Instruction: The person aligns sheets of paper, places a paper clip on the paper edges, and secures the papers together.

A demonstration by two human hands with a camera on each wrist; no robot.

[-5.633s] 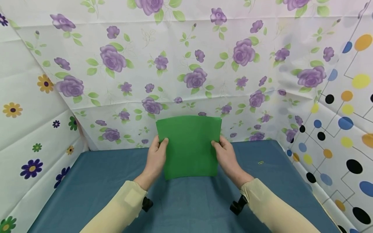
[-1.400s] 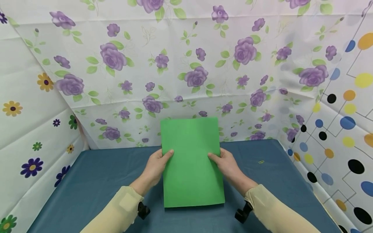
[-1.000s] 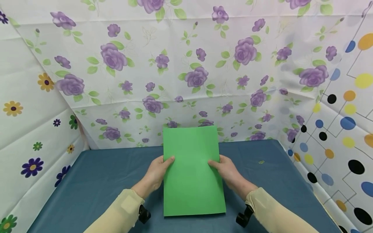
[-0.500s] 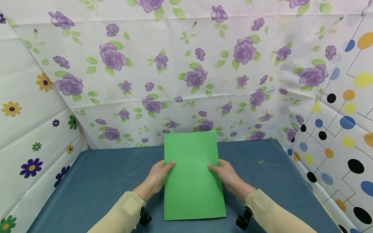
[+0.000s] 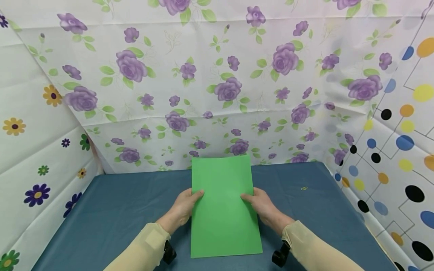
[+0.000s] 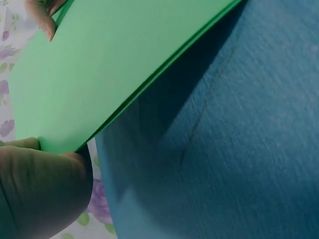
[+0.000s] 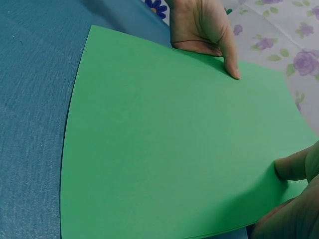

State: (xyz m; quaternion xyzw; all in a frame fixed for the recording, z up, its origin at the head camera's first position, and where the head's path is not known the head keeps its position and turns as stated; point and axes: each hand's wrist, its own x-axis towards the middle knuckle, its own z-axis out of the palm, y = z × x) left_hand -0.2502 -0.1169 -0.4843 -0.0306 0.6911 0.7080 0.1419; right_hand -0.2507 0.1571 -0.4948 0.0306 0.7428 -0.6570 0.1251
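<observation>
i have the left hand (image 5: 183, 205) and right hand (image 5: 265, 206) pinching the sheet (image 5: 223, 222) by its sides over the table (image 5: 135, 199); perhaps layered, i can't quite tell. i'd press evenly, lightly, avoiding creases.

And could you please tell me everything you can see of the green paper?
The green paper is plain, rectangular and smooth, like thin card; along one edge the left wrist view shows layers, folded or stacked, I cannot tell which. Tilted, with its long sides running away from the person, it appears raised above the blue table. The left hand and right hand grip those sides.
</observation>
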